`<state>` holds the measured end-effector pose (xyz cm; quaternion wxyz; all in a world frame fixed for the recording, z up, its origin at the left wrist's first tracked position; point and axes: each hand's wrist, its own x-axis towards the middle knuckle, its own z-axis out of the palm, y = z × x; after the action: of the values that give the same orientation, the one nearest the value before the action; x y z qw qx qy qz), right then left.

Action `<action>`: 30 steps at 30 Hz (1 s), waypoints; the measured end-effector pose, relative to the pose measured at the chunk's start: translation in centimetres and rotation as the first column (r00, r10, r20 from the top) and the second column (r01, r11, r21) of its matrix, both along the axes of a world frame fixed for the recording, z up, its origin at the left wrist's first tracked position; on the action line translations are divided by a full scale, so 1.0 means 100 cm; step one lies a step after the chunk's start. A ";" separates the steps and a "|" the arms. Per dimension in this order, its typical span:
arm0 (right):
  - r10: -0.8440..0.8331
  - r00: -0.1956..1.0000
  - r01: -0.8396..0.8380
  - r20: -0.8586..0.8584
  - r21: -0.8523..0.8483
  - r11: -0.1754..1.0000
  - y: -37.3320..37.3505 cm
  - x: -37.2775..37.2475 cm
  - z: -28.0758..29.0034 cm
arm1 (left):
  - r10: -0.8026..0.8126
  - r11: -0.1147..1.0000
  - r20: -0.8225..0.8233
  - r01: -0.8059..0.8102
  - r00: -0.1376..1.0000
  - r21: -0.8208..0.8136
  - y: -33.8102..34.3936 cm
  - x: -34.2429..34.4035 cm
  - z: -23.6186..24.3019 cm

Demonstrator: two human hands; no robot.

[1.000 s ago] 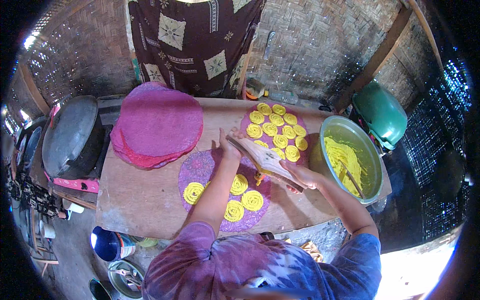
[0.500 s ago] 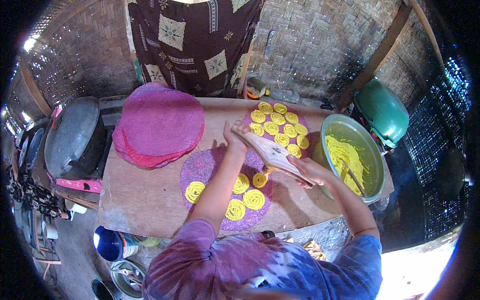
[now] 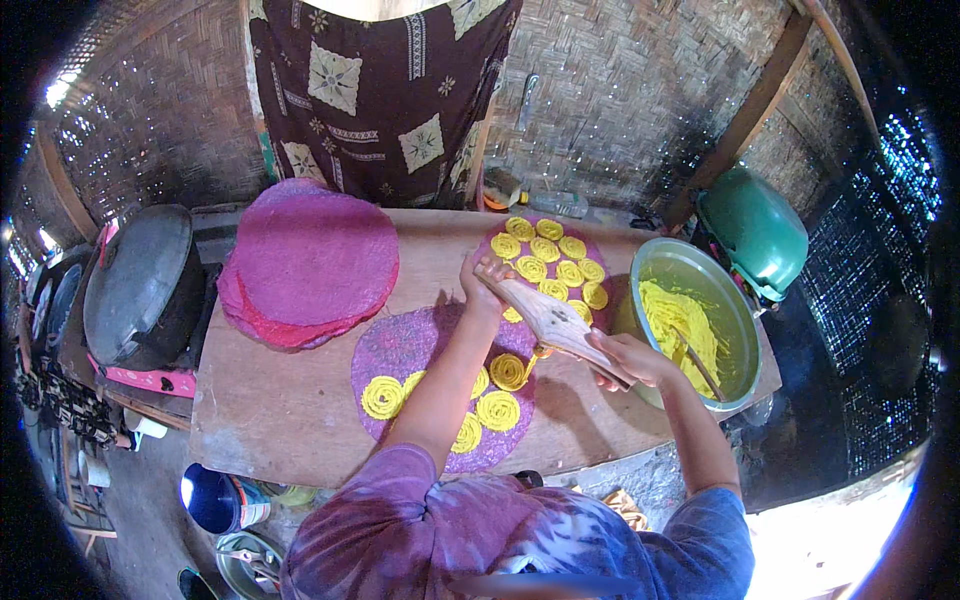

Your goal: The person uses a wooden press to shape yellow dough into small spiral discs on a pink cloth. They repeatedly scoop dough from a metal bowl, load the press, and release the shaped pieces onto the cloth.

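My left hand [image 3: 480, 283] and my right hand [image 3: 638, 360] each grip one end of a long wooden press [image 3: 547, 312], held tilted above the table. Yellow strands of dough hang from its underside onto a coiled dough spiral [image 3: 511, 371]. That spiral lies near the right edge of a round purple mat [image 3: 400, 338], among several other yellow spirals; my left forearm hides some of them. Beyond the press, a second purple mat [image 3: 594, 248] is covered with more spirals. To the right, a big green basin [image 3: 748, 330] holds yellow dough [image 3: 678, 315] and a stirring stick [image 3: 700, 365].
At the far left of the wooden table [image 3: 270, 410] is a stack of pink round mats [image 3: 315, 245]. A dark lidded pot [image 3: 140, 285] stands left of the table. An upturned green tub [image 3: 755, 235] is behind the basin. Buckets [image 3: 225, 500] stand on the floor at lower left.
The spiral under the press has grown into a wider coil, with strands trailing to it. Both hands still hold the press; the view has shifted slightly.
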<state>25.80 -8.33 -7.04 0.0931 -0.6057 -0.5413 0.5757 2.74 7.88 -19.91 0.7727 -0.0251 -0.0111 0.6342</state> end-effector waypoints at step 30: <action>0.208 0.884 -0.466 0.419 0.746 0.476 0.081 -0.081 -0.157 | 0.790 0.613 -0.304 -0.679 0.533 0.403 -0.109 -0.291 0.117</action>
<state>17.66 -0.28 -22.74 0.1764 -0.4408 -0.8637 0.1690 -26.36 -3.00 -8.21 0.4072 0.2225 0.0848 0.8817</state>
